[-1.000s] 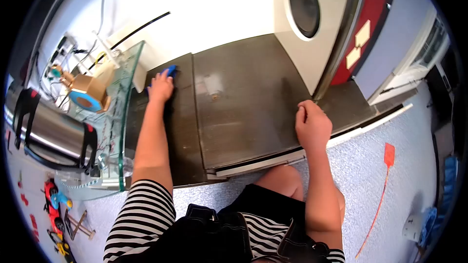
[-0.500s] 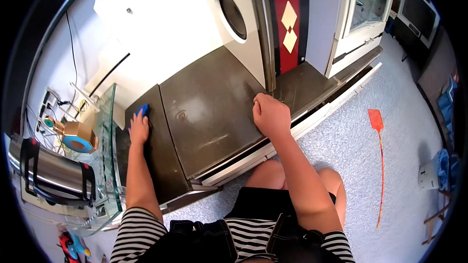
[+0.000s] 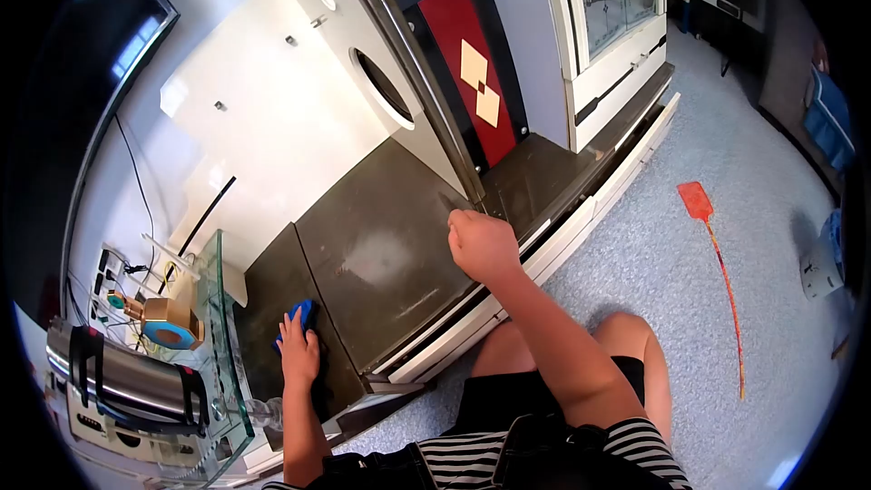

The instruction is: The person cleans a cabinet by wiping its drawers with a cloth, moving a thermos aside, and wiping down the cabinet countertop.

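Note:
A blue cloth (image 3: 303,316) lies bunched on the dark cabinet top (image 3: 363,209), near its left end. My left hand (image 3: 298,350) presses on the cloth from above, fingers over it and covering part of it. Toward the front edge of the same top, on the right, my right hand (image 3: 484,243) is closed in a fist. Nothing shows in that fist. The dark surface beside it carries a pale, hazy patch and a few light marks.
A glass shelf (image 3: 227,354) at the left bears a steel kettle (image 3: 141,377) and a gold-and-blue hexagonal object (image 3: 170,325). White cabinet panels stand behind. A red fly swatter (image 3: 696,201) lies on the grey floor. Slightly open drawers (image 3: 544,274) run along the cabinet front.
My left hand has slid the blue cloth nearer to me along the cabinet top. The camera has turned and shifted. My right hand stays in a fist near the front edge.

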A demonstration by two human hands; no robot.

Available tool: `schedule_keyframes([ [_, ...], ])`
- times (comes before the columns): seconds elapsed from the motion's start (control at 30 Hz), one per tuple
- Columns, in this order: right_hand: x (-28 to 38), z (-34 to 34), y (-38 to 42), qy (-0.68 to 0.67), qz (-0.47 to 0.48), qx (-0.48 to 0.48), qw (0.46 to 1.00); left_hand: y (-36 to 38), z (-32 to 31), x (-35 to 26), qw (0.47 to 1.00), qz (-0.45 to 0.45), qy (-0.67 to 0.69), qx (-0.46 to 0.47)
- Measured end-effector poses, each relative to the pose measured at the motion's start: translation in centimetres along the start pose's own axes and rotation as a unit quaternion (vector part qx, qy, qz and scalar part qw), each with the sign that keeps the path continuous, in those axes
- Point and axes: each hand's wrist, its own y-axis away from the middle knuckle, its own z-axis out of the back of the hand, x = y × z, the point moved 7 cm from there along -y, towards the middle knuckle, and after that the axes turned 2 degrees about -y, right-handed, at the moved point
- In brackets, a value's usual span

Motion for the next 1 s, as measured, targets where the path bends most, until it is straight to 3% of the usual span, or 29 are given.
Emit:
schedule_keyframes([
  [0.2,0.2,0.2,0.1,0.007,0.023,-0.014,1.000,-8.6,-0.5,0.6,1.000,0.010,-0.011,-0.012],
  [0.37,0.4,0.5,-0.1,0.008,0.016,0.006,1.000,-14.3,-0.4,5.4,0.998,0.055,-0.019,-0.024],
  [0.7,1.2,0.8,-0.5,0.037,0.008,0.026,0.999,-18.9,-0.4,11.0,0.988,0.132,-0.038,-0.067],
  [1.0,1.8,0.7,-0.9,0.066,-0.007,0.031,0.997,-21.7,0.0,12.7,0.985,0.110,-0.044,-0.126],
])
